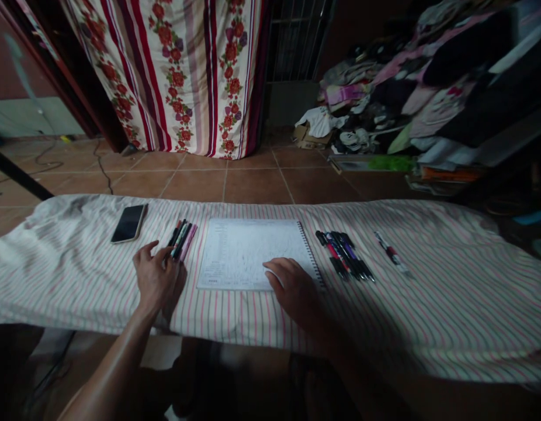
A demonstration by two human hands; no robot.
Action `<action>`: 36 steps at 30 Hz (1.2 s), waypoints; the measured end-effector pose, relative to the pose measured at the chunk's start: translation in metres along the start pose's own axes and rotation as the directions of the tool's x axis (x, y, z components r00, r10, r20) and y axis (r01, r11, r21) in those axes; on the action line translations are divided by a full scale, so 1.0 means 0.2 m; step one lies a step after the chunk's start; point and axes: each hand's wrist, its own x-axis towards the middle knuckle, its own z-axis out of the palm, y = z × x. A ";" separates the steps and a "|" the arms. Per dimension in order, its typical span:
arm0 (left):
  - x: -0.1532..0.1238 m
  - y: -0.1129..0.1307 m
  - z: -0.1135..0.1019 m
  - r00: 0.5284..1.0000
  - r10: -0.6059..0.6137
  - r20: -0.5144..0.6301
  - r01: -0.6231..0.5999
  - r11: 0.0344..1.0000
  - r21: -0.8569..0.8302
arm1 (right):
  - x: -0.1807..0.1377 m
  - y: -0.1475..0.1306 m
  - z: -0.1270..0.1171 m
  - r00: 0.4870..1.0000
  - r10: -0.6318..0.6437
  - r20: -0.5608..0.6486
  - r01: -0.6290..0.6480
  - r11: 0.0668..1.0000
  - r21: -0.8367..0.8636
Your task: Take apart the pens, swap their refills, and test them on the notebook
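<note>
My left hand [154, 275] is at the near left side of a small row of pens [181, 240], dark ones and a pink one. Its fingers are spread, and the fingertips closest to the pens reach their edge; whether they touch I cannot tell. In the middle lies a spiral notebook [248, 248] with a pale, faintly marked page and its coil on the right. Over its lower right part rests my right hand [292, 286], thumb apart from the loosely curved fingers, with nothing visible in it. Right of the coil, several dark, red and purple pens [344, 255] lie side by side.
A phone [129, 223] lies at the left on the striped cloth [248, 316]. One pen with a red-and-dark grip [391, 253] sits apart at the right. Beyond are a tiled floor [253, 181], a floral curtain [187, 76] and a heap of clothes [384, 93].
</note>
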 end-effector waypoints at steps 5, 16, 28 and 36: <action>0.00 -0.08 0.02 1.000 -0.001 0.005 0.001 1.000 0.025 | 0.04 -0.05 0.05 0.999 -0.028 0.020 0.027 0.999 0.023; -0.03 -0.17 0.09 0.996 0.082 0.019 -0.083 0.995 0.052 | 0.08 -0.10 0.11 0.998 -0.034 0.056 0.032 0.999 0.034; -0.03 -0.14 0.06 0.994 0.000 0.111 -0.013 0.992 0.122 | 0.08 -0.10 0.09 0.999 -0.016 0.045 0.014 0.999 0.038; -0.02 -0.07 0.04 0.980 -0.057 0.191 0.038 0.994 0.103 | 0.09 -0.10 0.08 0.999 -0.036 0.028 0.034 0.999 0.042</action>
